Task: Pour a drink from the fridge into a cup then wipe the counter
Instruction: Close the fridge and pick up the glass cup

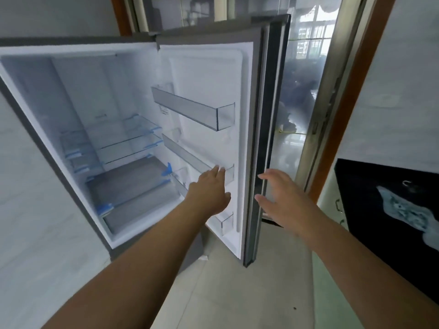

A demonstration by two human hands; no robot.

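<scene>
- Fridge [78, 129] stands open before me, head view; its door [209, 74] is swung wide to the right.
- Left hand [209, 191] is stretched toward the middle door bin [197, 160], fingers [219, 170] straight and close together, at the bin's front rail; whether they touch it I cannot tell. They hold nothing.
- Right hand [282, 200] is at the door's outer edge [263, 138], fingers [269, 178] spread and relaxed, thumb apart; it looks just beside the edge rather than gripping it.
- Drink: not in sight. Glass shelves [133, 141] look bare, the upper door bin [190, 108] and the small lower bin [225, 222] show nothing in them. The middle bin's front is frosted, so what sits behind it is hidden.
- Cup and table: not in view. A dark panel [389, 210] with a pale patch shows at right; I cannot say what it is.
- Step in hand, as I judge it: the very start, searching the open fridge for the drink. Pouring and wiping both lie ahead.
- Next move calls for dipping the left fingers over the middle bin's rail to feel for a bottle or carton, then closing round it; if nothing is there, a look lower in the compartment.
</scene>
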